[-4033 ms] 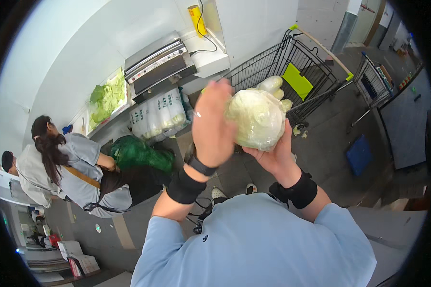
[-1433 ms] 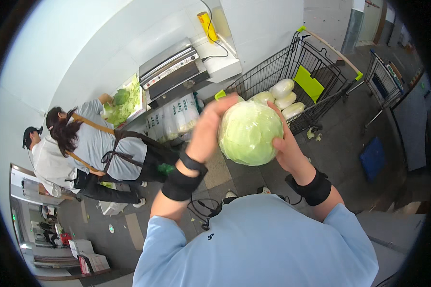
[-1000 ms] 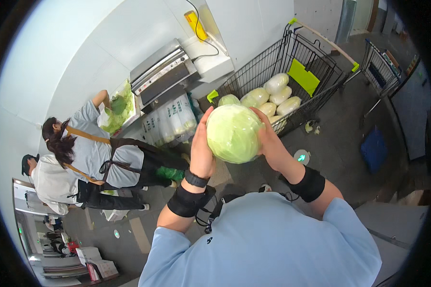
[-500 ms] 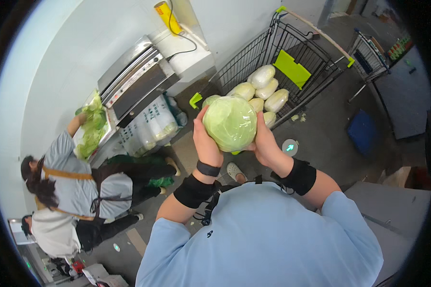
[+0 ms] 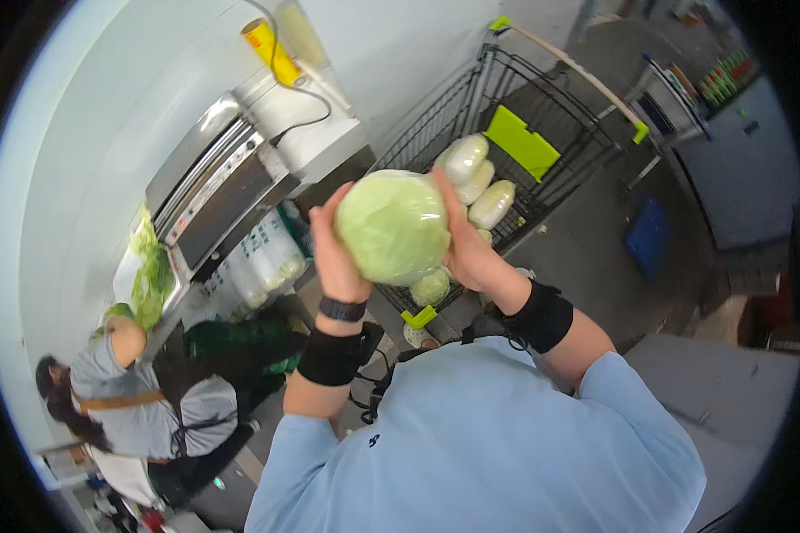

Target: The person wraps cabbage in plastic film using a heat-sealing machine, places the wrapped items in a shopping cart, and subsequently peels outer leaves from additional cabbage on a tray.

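Observation:
A round green cabbage, wrapped in shiny clear film, is held up in front of me between both palms. My left hand presses its left side, fingers closed around it. On the opposite side my right hand grips it, fingertips up along its edge. Below the cabbage stands a black wire shopping cart with green corners. Inside lie several wrapped napa cabbages, and a smaller green cabbage shows near the cart's front corner. The held cabbage hides part of the load.
At left, a film-wrapping machine sits on a counter beside a white ledge with a yellow roll. A co-worker handles leafy greens there. Plastic sacks lie under the machine. A blue flat object rests on the floor, right.
My view has shifted, and the cabbage now sits slightly further left and looks larger. Both hands keep hold of it. The co-worker's arm has moved down along the greens.

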Tool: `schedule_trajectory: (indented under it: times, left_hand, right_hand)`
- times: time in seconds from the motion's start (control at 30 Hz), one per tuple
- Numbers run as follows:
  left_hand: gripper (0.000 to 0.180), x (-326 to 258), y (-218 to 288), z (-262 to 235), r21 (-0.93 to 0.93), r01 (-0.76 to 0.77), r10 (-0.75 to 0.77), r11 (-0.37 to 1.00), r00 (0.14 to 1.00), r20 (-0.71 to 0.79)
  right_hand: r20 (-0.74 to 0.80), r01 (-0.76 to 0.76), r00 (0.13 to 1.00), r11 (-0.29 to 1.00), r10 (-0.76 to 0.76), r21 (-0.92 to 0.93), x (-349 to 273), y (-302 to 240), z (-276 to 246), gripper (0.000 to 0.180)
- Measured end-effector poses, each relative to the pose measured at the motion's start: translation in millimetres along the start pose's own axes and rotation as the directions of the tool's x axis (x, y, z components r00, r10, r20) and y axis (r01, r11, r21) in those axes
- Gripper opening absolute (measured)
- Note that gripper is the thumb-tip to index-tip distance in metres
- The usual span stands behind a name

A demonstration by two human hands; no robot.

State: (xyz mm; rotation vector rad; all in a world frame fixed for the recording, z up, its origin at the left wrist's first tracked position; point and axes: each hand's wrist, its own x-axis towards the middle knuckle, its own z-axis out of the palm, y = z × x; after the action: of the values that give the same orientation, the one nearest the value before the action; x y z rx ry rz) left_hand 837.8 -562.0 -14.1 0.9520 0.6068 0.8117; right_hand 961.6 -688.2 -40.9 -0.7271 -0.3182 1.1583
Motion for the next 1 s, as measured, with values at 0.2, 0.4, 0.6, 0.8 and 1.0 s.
schedule_trajectory:
  times: [0.2,0.4,0.6,0.8,1.0]
  left_hand:
    - [0.060,27.7,-25.8,23.0,-0.061,0.047,-0.055,0.997,0.987,-0.152]
    - [0.102,25.2,-53.3,76.0,0.438,-0.363,0.434,0.823,0.898,-0.071]
    - [0.124,31.4,-43.8,95.5,0.205,-0.371,0.410,0.906,0.891,-0.197]
    - [0.127,34.2,-44.2,96.2,0.451,-0.391,0.432,0.802,0.902,0.013]
    - [0.133,36.0,-25.8,102.5,0.563,-0.488,0.417,0.667,0.871,0.260]
  right_hand:
    - [0.389,0.216,0.921,0.872,-0.032,-0.439,46.2,-28.9,-46.8,0.121]
    - [0.242,-0.037,0.964,0.956,0.111,-0.291,88.5,-55.8,-57.8,0.134]
    - [0.549,-0.137,0.752,0.901,0.365,-0.411,106.0,-115.8,-80.0,0.123]
    - [0.577,-0.130,0.779,0.964,0.244,-0.233,112.5,-121.8,-75.6,0.127]
    - [0.549,0.180,0.832,0.899,0.078,-0.400,113.9,-109.4,-79.4,0.130]
